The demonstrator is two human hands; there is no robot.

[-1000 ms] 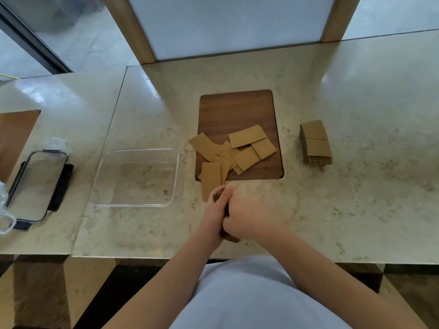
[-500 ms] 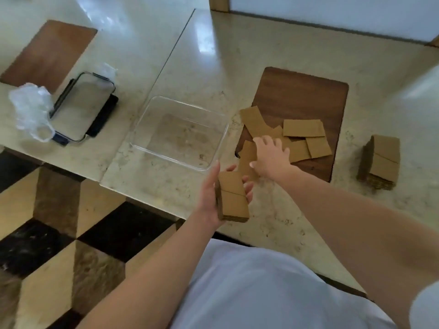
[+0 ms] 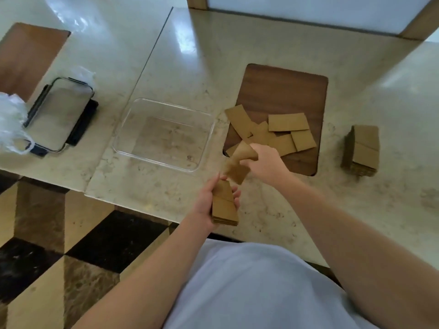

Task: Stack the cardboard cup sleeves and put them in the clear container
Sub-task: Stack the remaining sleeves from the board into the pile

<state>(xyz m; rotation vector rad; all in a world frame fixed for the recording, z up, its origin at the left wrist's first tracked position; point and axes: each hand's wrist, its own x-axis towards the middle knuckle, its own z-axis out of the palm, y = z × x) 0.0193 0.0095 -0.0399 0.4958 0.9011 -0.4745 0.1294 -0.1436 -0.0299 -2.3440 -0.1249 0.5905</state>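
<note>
My left hand [image 3: 209, 200] grips a small stack of brown cardboard sleeves [image 3: 224, 205] above the counter's front edge. My right hand [image 3: 266, 162] pinches a single sleeve [image 3: 237, 165], lifted off the dark wooden board [image 3: 285, 91] and held just above the stack. Several loose sleeves [image 3: 280, 131] lie scattered on the board's near half. A tall finished pile of sleeves [image 3: 362, 148] stands on the counter to the right. The clear container [image 3: 164, 134] sits empty left of the board.
A clear lid with black clips [image 3: 59, 115] and a crumpled plastic bag [image 3: 11, 119] lie on the left counter. Another wooden board [image 3: 28, 55] is at far left. The checkered floor shows below the marble counter edge [image 3: 133, 203].
My right hand picked one sleeve off the board and drew it back toward the stack in my left hand. The view shifted slightly.
</note>
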